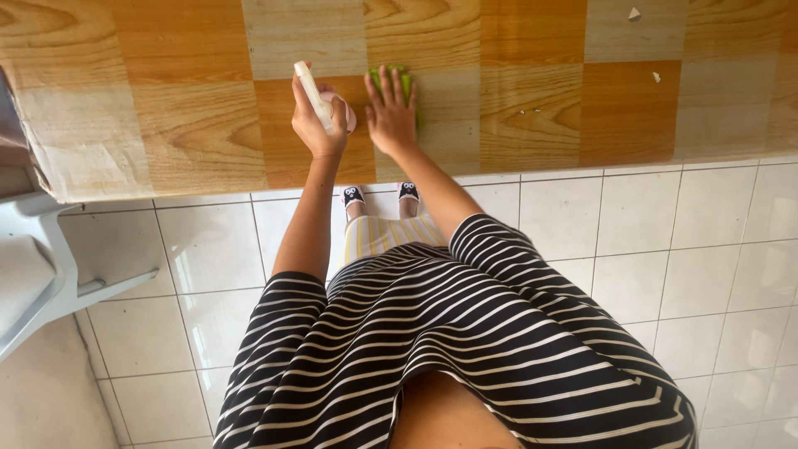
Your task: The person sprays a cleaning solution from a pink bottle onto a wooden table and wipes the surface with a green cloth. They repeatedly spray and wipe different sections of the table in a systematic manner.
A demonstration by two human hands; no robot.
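- Now your left hand is closed around a white spray bottle, lifted just above the surface, with the bottle's long white part slanting up past your thumb.
- Just beside it, your right hand lies open and flat, fingers spread, pressing on a green cloth on the surface.
- Only the cloth's far edge shows beyond your right fingertips; the rest is hidden under your palm.
- Your two hands sit close together, near the edge of the surface, which wears a wood-look checked covering in orange and pale squares.
- Well off to the right of your right hand, a few small white scraps lie on the surface.
- Below your hands, your slippered feet stand on the white tiled floor.
- Far to the left of your left hand stands a white plastic chair.
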